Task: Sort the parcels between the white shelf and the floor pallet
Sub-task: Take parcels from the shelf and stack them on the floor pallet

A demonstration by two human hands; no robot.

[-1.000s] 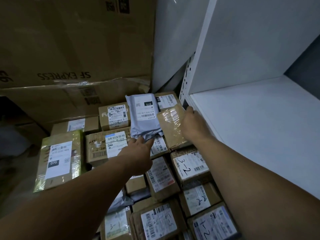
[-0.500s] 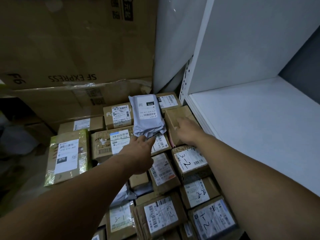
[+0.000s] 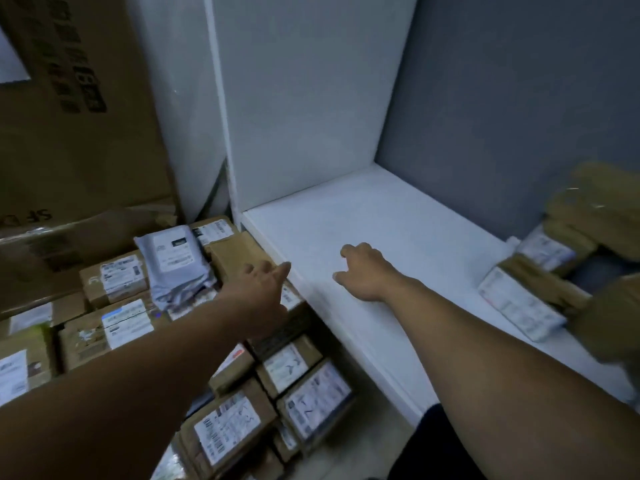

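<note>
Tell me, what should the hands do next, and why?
Probably the left hand should drop back and take the grey mailer bag beside it. Both hands are empty, the right hand hovers over bare white shelf, and the bag lies loose on top of the boxes.

Cardboard, tape, poly film and a matt white shelf.
Brown cardboard parcels (image 3: 228, 420) carry white paper labels under glossy tape; the grey plastic mailer bag (image 3: 175, 268) looks smooth and creased; the white shelf board (image 3: 398, 230) looks matt and faintly grainy.
</note>
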